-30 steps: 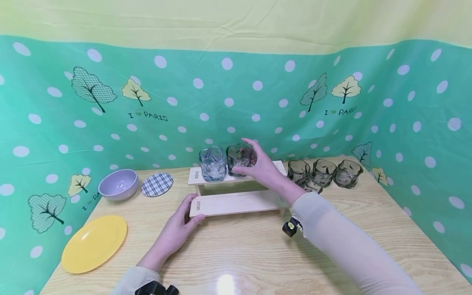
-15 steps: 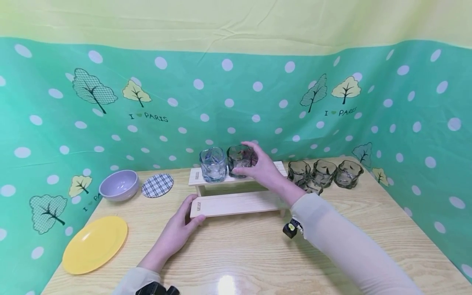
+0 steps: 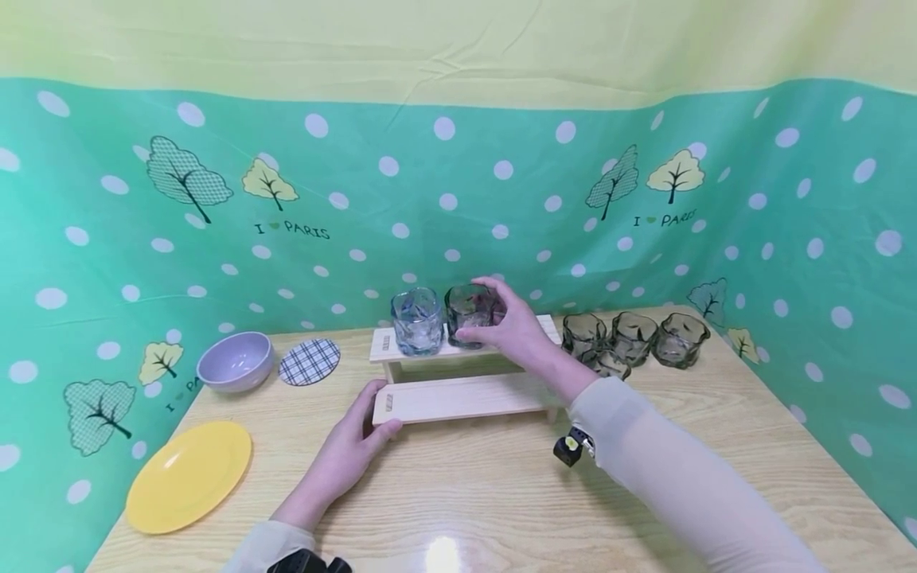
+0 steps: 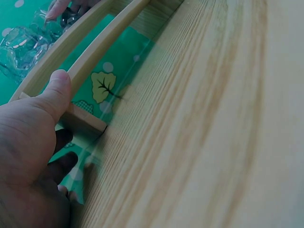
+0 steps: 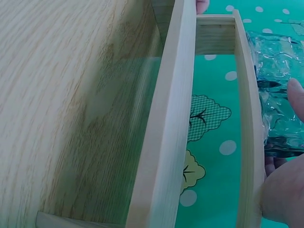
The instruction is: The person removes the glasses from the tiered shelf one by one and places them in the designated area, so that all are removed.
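A two-tier wooden rack (image 3: 458, 397) stands on the table. On its upper tier a blue-tinted glass (image 3: 418, 322) stands upright at the left, and a dark grey glass (image 3: 467, 312) is close beside it. My right hand (image 3: 517, 330) grips the grey glass from its right side, thumb at the front. At the rack's left end, my left hand (image 3: 349, 442) holds the lower tier; in the left wrist view its thumb (image 4: 58, 90) lies at the board's edge. Both glasses also show in the right wrist view, partly cut off by the frame's edge.
Several brown-tinted glasses (image 3: 632, 337) stand close together right of the rack. To the left are a purple bowl (image 3: 235, 362), a checked round mat (image 3: 310, 362) and a yellow plate (image 3: 189, 476). A green dotted cloth (image 3: 358, 175) hangs behind the table.
The whole scene shifts slightly right and down in the head view. Both hands keep their places on the grey glass and the rack.
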Action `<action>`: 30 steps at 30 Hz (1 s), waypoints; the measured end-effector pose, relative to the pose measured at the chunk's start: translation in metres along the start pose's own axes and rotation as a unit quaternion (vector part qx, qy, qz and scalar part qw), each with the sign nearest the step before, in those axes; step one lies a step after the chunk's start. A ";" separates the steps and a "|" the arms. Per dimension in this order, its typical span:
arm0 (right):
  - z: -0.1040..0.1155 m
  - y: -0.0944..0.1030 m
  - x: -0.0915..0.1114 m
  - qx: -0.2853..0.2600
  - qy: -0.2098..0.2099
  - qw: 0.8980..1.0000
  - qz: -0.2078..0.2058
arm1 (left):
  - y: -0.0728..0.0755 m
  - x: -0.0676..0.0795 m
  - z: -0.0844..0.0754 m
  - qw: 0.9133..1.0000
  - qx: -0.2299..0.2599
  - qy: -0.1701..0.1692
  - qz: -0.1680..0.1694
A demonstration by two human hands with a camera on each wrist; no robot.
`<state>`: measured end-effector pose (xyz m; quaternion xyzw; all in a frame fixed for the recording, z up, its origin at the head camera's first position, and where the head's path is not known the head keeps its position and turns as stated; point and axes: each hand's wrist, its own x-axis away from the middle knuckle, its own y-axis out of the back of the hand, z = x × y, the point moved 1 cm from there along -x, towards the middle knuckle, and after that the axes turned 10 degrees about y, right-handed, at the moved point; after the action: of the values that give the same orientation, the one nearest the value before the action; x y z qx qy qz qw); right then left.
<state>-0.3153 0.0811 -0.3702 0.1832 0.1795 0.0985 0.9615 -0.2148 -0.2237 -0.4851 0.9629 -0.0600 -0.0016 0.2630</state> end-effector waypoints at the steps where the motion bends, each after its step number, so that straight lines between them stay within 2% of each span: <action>1: 0.001 0.000 0.000 0.000 -0.002 1.000 -0.001 | 0.000 0.000 0.000 1.000 0.000 0.000 -0.001; 14: 0.002 0.003 0.000 -0.011 -0.023 1.000 -0.006 | 0.000 0.001 0.000 1.000 -0.004 -0.001 -0.004; 21: 0.007 0.006 0.003 -0.042 -0.040 0.998 -0.014 | 0.000 0.001 0.003 1.000 -0.006 0.002 -0.006; 30: 0.018 0.019 0.010 -0.049 -0.055 0.997 -0.030 | 0.001 0.001 0.001 1.000 -0.006 0.001 -0.005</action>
<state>-0.3021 0.0957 -0.3501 0.1358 0.1270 0.0676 0.9802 -0.2136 -0.2256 -0.4856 0.9618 -0.0545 -0.0023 0.2684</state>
